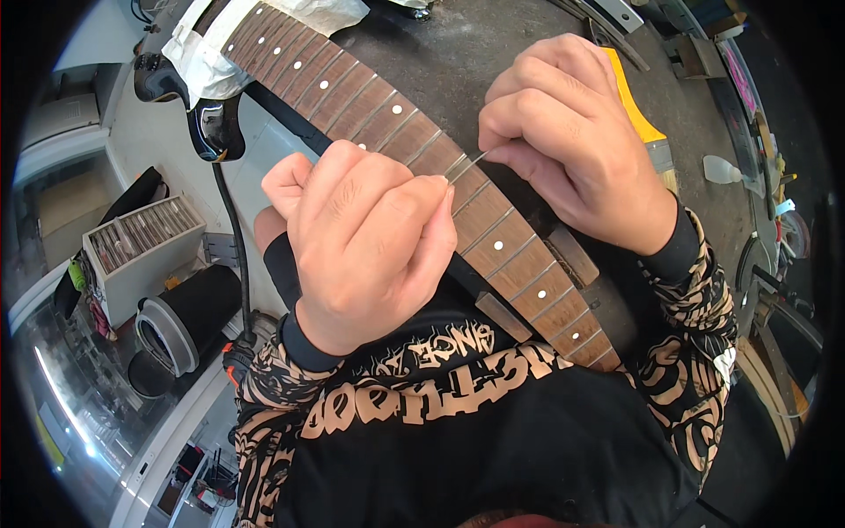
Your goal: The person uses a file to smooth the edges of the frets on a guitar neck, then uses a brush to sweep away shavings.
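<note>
A guitar neck with a brown wooden fretboard (pixel 497 211) and white dot inlays runs diagonally before me, masked with crumpled paper (pixel 207 62) at its upper end. My left hand (pixel 361 242) is curled over the fretboard, thumb and index pinched at one end of a thin metal wire (pixel 475 160) lying across it; what exactly the fingertips hold is partly hidden. At the fretboard's right edge, my right hand (pixel 576 145) pinches the wire's other end between thumb and bent index. Wooden blocks (pixel 572 255) flank the neck lower down.
A yellow-handled brush (pixel 629 92) lies beyond my right hand on the dark worktop (pixel 422 57), with a small translucent bottle (pixel 720 169) farther right. At left are a box of slotted pieces (pixel 123 282), a black cylinder (pixel 189 312) and a black cable (pixel 233 229).
</note>
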Demonstrator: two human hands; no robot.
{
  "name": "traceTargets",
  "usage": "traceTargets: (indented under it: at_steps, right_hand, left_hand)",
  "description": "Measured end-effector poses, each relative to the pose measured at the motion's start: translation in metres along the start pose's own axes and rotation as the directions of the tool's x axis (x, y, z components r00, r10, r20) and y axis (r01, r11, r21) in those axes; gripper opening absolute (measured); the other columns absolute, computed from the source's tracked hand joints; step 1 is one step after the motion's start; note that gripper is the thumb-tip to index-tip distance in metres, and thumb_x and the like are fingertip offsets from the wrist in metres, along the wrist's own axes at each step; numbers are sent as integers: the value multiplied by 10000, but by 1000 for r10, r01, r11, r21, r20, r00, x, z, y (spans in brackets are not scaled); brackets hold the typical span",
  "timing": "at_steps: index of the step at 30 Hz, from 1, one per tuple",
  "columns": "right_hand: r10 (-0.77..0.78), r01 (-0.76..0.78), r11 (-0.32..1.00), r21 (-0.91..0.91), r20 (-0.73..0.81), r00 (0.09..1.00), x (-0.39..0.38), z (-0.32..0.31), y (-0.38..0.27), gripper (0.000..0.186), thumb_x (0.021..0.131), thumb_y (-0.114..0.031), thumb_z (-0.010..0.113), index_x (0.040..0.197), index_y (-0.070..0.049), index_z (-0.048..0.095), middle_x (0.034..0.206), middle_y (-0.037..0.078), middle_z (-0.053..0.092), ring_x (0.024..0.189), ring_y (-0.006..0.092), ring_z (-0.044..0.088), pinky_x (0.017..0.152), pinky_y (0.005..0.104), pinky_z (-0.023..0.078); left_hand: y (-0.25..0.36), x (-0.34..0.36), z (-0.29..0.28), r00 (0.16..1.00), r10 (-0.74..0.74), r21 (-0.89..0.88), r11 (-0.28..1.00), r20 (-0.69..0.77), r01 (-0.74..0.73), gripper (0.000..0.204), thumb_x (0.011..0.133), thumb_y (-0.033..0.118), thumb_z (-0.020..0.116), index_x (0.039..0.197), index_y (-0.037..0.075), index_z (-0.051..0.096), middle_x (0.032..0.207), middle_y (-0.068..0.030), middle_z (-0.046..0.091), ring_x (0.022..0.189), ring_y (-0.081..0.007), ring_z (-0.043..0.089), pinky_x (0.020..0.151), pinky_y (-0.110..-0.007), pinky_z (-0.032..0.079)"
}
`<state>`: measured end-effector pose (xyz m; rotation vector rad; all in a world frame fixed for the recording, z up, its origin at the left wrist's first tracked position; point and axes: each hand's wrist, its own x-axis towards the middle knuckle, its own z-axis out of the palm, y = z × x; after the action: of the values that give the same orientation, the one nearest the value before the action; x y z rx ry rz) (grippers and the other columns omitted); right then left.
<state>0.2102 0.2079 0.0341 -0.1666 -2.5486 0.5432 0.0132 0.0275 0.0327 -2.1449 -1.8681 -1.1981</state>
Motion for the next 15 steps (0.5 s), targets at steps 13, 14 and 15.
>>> traceTargets:
  at_steps: [13,14,15]
  right_hand:
    - [0,-1,999,-51,-15,1000,0,0,3,273,876,-118,934,1072,-165,750,1142,-19,749,1192,309,660,1137,493,446]
    - [-2,1,999,-49,-15,1000,0,0,2,273,876,-118,934,1072,-165,750,1142,-19,749,1192,309,660,1137,493,446]
    - [8,-9,999,-43,-10,1000,-1,0,1,271,878,-118,933,1072,-169,752,1141,-22,749,1191,308,660,1136,493,444]
  left_hand:
    - [-4,-1,5,999,19,11,1000,-26,-18,289,809,-62,931,1019,100,815,854,2,709,773,-205,626,831,-401,340]
    - [-3,-2,6,999,26,23,999,-35,-26,291,809,-62,932,1020,100,816,856,2,710,775,-205,628,831,-401,341]
    - [-2,-3,5,999,24,21,1000,-31,-23,294,808,-60,934,1024,99,816,858,2,712,773,-205,628,832,-401,342]
